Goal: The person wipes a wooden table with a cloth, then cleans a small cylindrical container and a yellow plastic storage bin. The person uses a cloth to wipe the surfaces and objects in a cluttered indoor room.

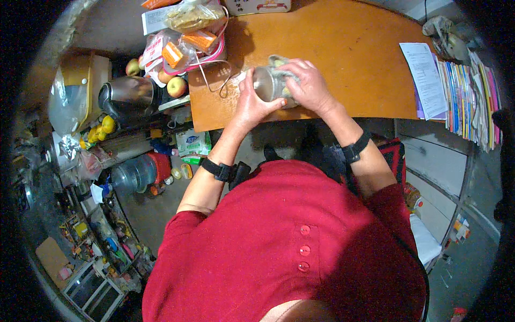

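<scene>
A round metal container [264, 83], perhaps a cup or pot, lies on its side at the near part of the wooden desk [362, 60], its opening or end facing left. My left hand [255, 102] grips it, with the thumb along its near side and the fingers at its left. Over its right part my right hand [307, 86] presses a greyish-green patterned cloth [279, 62]. The cloth wraps partly around the container, and the fingers of my right hand are bent over it. What lies under the cloth is hidden.
Left of the desk are a pink-rimmed basket [213, 60] with packets, an apple [176, 87] and a metal kettle [128, 96]. A cord [209, 86] trails onto the desk. Printed sheets [424, 80] and a row of books [462, 96] stand at the right.
</scene>
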`<state>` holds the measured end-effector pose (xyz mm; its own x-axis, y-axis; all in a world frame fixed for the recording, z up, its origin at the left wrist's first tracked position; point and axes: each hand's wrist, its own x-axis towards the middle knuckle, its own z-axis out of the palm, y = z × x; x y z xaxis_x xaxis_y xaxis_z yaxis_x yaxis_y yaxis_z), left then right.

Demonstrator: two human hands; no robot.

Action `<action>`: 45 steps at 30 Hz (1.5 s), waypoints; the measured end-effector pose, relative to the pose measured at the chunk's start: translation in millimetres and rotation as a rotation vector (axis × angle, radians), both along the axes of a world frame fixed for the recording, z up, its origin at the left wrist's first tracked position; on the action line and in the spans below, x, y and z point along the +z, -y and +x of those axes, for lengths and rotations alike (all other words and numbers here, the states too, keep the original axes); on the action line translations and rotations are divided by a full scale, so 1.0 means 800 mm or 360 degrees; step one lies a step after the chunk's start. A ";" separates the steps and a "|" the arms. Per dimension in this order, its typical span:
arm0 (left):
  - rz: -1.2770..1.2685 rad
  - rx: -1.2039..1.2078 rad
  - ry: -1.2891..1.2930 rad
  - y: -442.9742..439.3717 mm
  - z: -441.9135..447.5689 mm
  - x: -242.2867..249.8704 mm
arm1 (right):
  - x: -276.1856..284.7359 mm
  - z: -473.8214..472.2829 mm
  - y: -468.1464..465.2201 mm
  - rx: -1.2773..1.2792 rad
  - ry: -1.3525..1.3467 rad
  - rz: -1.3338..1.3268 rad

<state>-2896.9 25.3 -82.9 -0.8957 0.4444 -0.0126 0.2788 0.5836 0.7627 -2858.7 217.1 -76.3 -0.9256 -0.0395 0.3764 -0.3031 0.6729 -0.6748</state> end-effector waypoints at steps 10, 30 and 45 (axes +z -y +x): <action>-0.0796 -0.0212 -0.0342 -0.098 -0.005 0.058 | 0.007 0.046 -0.167 -0.0260 0.0505 -0.2963; 0.0743 0.0018 0.0342 -0.179 -0.012 0.154 | 0.045 0.054 -0.227 0.0035 0.0556 -0.0819; -0.0536 -0.0378 -0.0466 -0.181 0.006 0.151 | -0.011 0.060 -0.198 -0.0071 0.0555 -0.3403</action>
